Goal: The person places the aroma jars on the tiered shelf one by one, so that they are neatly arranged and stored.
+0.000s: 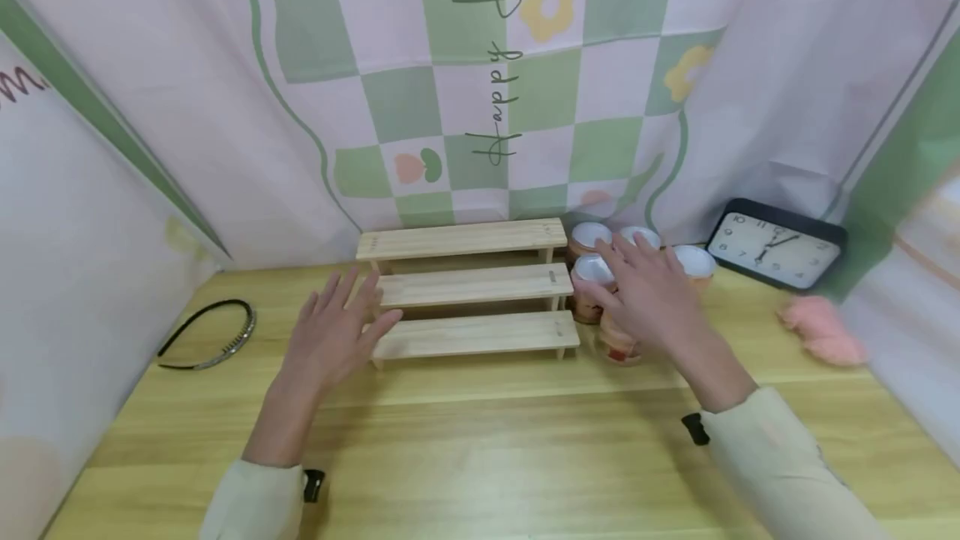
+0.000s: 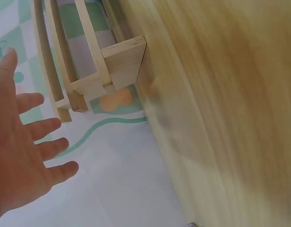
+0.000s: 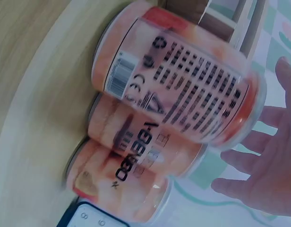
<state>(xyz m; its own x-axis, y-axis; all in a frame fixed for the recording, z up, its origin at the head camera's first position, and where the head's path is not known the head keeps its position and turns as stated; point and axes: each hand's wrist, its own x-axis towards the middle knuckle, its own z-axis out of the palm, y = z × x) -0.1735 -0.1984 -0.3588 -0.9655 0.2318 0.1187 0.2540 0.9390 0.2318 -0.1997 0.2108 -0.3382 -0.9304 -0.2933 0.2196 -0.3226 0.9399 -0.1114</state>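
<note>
A three-tier wooden step rack stands on the table against the curtain. Beside its left end hovers my left hand, fingers spread and holding nothing; the left wrist view shows the palm facing the rack's end. Several cylindrical cans with peach-coloured printed labels and pale lids stand close together at the rack's right end. Above them is my right hand, its fingers extended and partly hiding the cans. In the right wrist view the fingers lie near the lids; whether they touch cannot be made out.
A black-framed clock leans at the back right, with a pink fluffy item in front of it. On the far left lies a black headband with a shiny side. The patterned curtain borders the table behind.
</note>
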